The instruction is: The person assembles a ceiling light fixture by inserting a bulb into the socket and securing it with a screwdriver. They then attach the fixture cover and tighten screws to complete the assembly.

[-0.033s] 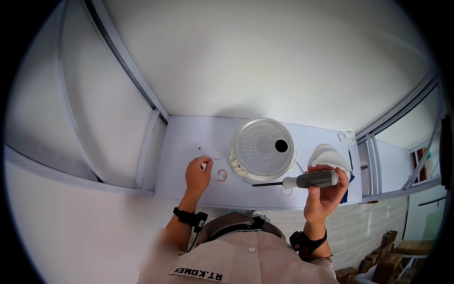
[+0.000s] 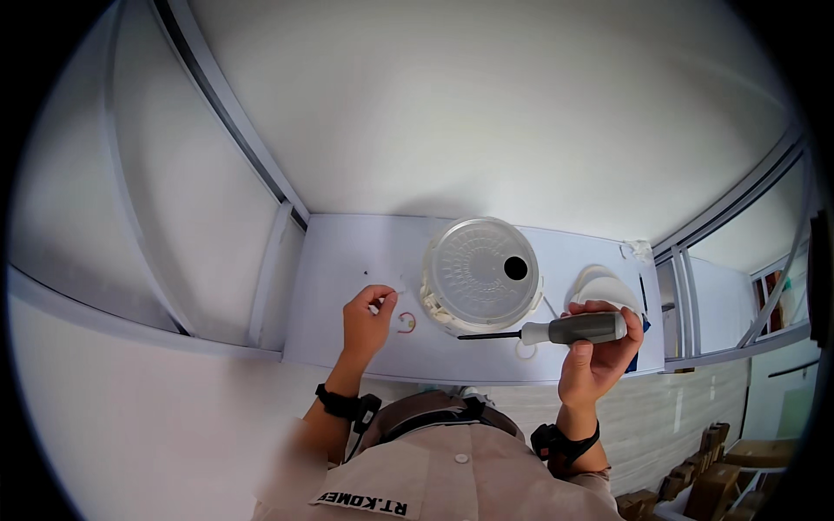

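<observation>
Beige cloth of the person's shirt [image 2: 462, 478] lies nearest, with black straps [image 2: 340, 403] on both wrists. Among the hands, the right hand [image 2: 599, 365] has its fingers wrapped round a grey-handled screwdriver [image 2: 582, 328], its dark shaft pointing left before the near side of a round appliance [image 2: 483, 278]; the tip sits slightly further left than in the earlier frame. The left hand [image 2: 368, 321] has shifted a little rightward, thumb and fingertip drawn narrowly together (I cannot tell whether they pinch anything). Just right of it, a red loop [image 2: 408, 323] lies on the pale worktop [image 2: 334, 260]. Beyond stands the appliance, its translucent top bearing a black round spot, unmoved; rounded white pieces [image 2: 605, 290] lie to its right. Behind rises a plain pale wall [image 2: 486, 113], flanked by metal framing [image 2: 228, 108]; off to the right, brown boxes [image 2: 714, 488] stand on a light floor [image 2: 682, 408].
</observation>
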The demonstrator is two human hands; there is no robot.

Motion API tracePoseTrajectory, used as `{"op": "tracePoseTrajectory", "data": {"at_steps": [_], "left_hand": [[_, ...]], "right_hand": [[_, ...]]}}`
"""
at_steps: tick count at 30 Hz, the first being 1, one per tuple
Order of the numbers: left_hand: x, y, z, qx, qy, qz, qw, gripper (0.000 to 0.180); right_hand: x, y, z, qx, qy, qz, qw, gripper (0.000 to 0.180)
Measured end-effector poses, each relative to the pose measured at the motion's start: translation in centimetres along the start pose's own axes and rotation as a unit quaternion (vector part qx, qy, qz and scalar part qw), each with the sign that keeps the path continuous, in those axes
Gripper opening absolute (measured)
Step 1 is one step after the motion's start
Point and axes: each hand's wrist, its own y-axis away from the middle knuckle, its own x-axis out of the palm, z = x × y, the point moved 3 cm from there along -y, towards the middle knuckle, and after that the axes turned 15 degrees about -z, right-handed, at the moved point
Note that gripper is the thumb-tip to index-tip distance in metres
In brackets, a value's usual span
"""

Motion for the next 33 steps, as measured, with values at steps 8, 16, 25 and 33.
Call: {"op": "tracePoseTrajectory", "data": {"at_steps": [8, 16, 25, 33], "left_hand": [[0.6, 4.1, -6.6, -0.204, 0.43, 0.264, 0.839, 0.008], [1.8, 5.5, -6.6, -0.29, 0.536, 0.319, 0.725, 0.012], [2.1, 5.5, -6.9, -0.24, 0.582, 0.352, 0.692, 0.013], [2.1, 5.5, -6.6, -0.211, 0.575, 0.292, 0.735, 0.012]], "right_hand": [[0.3, -0.1, 0.1, 0.005, -0.06, -0.065, 0.996, 0.074], [0.6, 0.6, -0.1, 0.017, -0.073, -0.069, 0.995, 0.071], [0.2, 0.9, -0.9, 0.032, -0.076, -0.106, 0.991, 0.069], [0.8, 1.4, -1.7, 0.034, -0.058, -0.118, 0.991, 0.069]]}}
